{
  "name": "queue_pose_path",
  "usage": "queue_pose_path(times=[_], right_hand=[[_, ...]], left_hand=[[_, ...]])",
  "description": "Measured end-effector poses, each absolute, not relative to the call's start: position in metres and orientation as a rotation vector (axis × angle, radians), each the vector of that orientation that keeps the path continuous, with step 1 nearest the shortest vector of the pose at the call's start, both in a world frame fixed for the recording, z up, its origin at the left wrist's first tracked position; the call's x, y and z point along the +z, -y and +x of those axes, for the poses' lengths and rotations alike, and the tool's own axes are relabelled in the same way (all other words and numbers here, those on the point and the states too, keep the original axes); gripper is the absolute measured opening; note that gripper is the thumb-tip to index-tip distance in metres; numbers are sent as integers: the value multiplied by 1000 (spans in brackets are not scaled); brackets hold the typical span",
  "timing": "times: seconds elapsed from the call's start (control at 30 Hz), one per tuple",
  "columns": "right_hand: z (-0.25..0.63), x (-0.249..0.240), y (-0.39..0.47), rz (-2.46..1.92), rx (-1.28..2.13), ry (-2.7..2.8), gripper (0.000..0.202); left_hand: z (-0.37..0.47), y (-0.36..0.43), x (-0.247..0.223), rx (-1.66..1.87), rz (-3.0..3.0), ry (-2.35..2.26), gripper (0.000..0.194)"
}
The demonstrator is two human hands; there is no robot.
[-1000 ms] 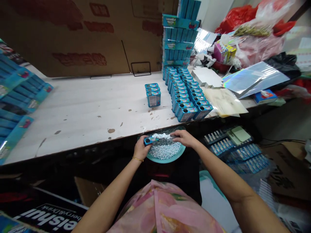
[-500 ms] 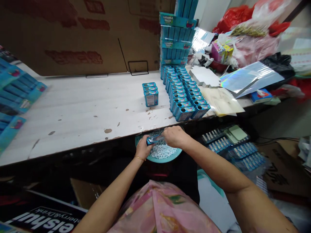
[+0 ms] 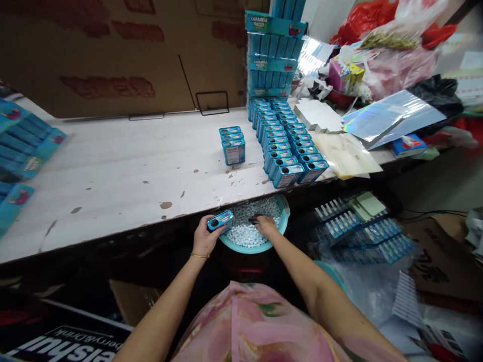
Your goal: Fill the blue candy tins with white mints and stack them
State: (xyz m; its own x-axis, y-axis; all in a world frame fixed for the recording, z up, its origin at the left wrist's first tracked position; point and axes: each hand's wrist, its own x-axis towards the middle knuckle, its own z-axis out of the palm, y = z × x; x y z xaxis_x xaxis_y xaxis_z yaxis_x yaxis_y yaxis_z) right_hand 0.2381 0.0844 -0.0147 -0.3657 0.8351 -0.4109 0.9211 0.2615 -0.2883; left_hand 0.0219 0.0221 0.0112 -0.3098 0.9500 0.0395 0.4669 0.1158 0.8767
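Observation:
My left hand (image 3: 205, 237) is closed round a small blue tin (image 3: 221, 220) with a dark round opening in its top. It holds the tin at the left rim of a turquoise basin (image 3: 241, 249). Small white candies (image 3: 247, 235) fill the basin. My right hand (image 3: 266, 226) reaches down among them, its fingers curled at a small dark object (image 3: 256, 219) whose kind I cannot make out. On the table above the basin stands a short row of blue tins (image 3: 233, 146).
Two long rows of tins (image 3: 279, 148) line the table (image 3: 124, 176) to the right, before stacked display boxes (image 3: 266, 63). A large carton (image 3: 124, 55) stands behind. Plastic sheets (image 3: 394, 120) and bags lie right; more boxes (image 3: 30, 136) are at left.
My left hand has moved left with the tin, off the basin's middle. My right hand has come away from the tin and dipped down into the candies.

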Motion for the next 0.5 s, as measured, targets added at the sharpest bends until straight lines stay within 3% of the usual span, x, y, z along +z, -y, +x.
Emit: queue_pose_path(times=[0.23, 0.4, 0.5], right_hand=[[262, -17, -93, 1692, -1098, -2479, 35], [281, 28, -93, 1646, -1419, -2667, 32], [282, 63, -93, 1558, -1349, -2778, 31]], left_hand=[[17, -18, 15, 1190, 1318, -1863, 43], [25, -20, 18, 1141, 1391, -1861, 41], [37, -25, 21, 1064, 1467, -1864, 37]])
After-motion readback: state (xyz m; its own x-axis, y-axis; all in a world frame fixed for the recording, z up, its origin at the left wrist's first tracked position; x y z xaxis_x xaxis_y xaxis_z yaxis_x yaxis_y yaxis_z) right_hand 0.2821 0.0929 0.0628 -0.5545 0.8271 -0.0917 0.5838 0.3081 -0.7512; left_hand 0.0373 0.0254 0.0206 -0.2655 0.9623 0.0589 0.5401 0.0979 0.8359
